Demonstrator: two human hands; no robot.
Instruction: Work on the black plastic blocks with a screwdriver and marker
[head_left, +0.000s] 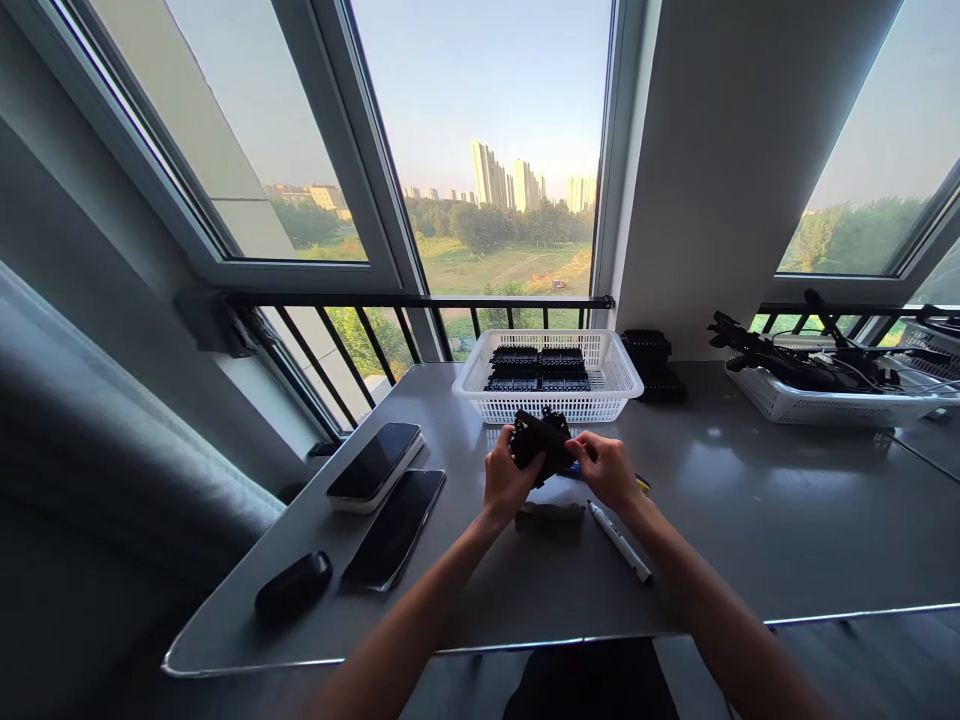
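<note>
Sitting at the left end of a smooth grey tabletop (750, 520), a rounded, matte black mouse (293, 586) lies near a flat, glossy-screened phone (395, 530); just beyond, a second dark-faced phone (379, 460) rests on a white slab. At center, a person's left hand (508, 478) grips an angular black part (541, 440) with jagged edges, thumb across its near face, above the table. Beneath it lies a dark, oblong piece (550, 516), its material too dim to tell. On the far side, a white lattice-walled basket (600, 407) holds ribbed black blocks (538, 370) in rows. The right hand (606, 468) pinches the part's right edge between thumb and fingers, near a partly hidden blue tool (571, 469). A slim white marker (619, 542) lies slantwise on the near side. Farther right stand ridged black blocks stacked beside the basket, then a white perforated tray (825, 406) heaped with black pieces and thin cables.
</note>
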